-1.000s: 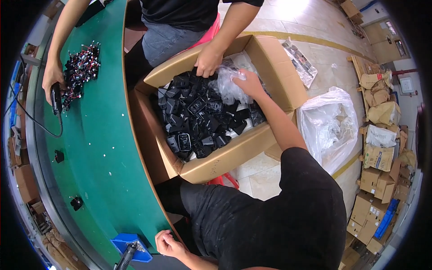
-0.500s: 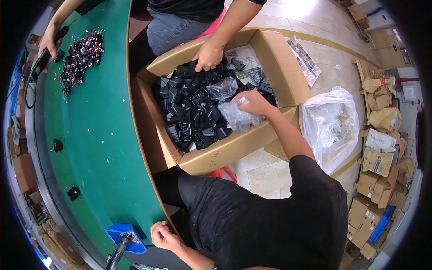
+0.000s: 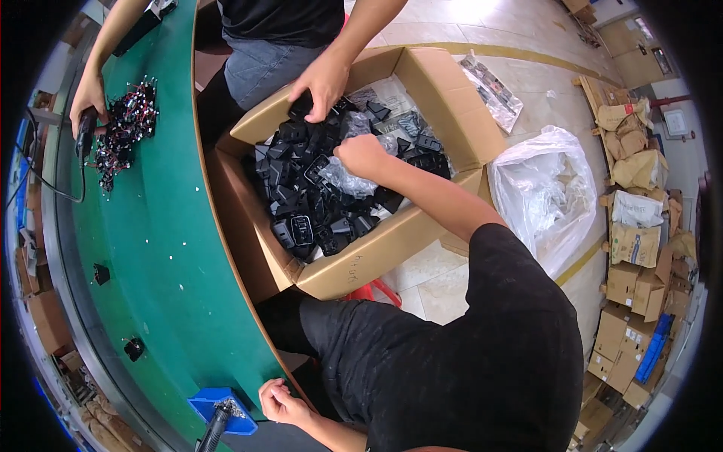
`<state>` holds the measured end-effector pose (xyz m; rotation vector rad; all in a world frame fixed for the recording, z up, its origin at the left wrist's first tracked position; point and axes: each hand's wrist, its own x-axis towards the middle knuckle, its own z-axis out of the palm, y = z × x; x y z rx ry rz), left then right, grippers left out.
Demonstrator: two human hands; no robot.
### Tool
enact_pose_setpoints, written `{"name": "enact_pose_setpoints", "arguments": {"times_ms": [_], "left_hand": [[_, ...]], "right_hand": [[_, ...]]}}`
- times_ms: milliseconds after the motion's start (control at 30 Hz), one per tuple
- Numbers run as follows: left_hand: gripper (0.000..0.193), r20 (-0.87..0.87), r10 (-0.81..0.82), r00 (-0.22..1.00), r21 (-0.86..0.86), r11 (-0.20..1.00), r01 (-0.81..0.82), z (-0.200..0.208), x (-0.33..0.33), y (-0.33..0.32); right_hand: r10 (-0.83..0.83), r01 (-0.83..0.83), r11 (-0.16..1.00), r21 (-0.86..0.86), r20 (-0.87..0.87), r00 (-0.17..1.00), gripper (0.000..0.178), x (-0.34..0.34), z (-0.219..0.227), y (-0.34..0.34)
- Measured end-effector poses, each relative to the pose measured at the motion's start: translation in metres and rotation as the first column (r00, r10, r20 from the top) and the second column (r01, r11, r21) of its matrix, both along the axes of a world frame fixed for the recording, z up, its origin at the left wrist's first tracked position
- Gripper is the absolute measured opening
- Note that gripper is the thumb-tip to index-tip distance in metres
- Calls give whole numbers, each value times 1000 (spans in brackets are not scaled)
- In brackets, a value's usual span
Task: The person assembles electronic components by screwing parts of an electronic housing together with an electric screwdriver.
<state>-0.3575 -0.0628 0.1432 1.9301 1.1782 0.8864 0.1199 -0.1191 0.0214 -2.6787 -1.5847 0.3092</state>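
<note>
My right hand (image 3: 361,157) is closed on a crumpled clear plastic bag (image 3: 345,179), over the cardboard box (image 3: 361,265). Beneath it lies a heap of black plastic housings (image 3: 290,192), with more clear film among them. My left hand (image 3: 280,401) rests by the edge of the green table (image 3: 173,301), its fingers curled and nothing visible in them. Beside it is a blue tray (image 3: 242,423) of small metal parts, with a black-handled tool (image 3: 215,431) over it. Across the box, a co-worker's hand (image 3: 324,83) is at a black housing (image 3: 301,107).
The co-worker's other hand (image 3: 89,102) holds a corded black power tool (image 3: 84,135) beside a pile of wired parts (image 3: 128,132). Two small black pieces, one a wired housing (image 3: 134,348), sit on the table. A white plastic bag (image 3: 542,196) stands right of the box; stacked cartons (image 3: 621,346) line the far right.
My right hand has moved left and slightly up with the clear bag. The co-worker's hand in the box has drawn back toward the rim with a black housing; their tool hand has lowered.
</note>
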Motion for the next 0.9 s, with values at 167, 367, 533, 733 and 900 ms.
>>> {"name": "enact_pose_setpoints", "arguments": {"times_ms": [167,367,533,733,900], "left_hand": [[23,-22,-4,1000,15,1000,5,2,-1,-1],[22,-36,17,999,3,1000,-17,0,-1,-1],[20,-40,2,999,8,1000,-2,2,-2,-2],[21,-57,-6,998,5,1000,6,0,-4,1],[20,-42,16,999,-6,1000,-16,3,-2,0]], "right_hand": [[43,147,874,464,-375,926,17,-32,43,-6],[-172,429,527,733,-403,899,29,18,34,-34],[-603,630,771,95,-211,769,42,139,0,-79],[-655,600,723,-343,-65,753,42,163,-65,-84],[-639,645,764,-16,-152,754,47,155,-12,-60]]}}
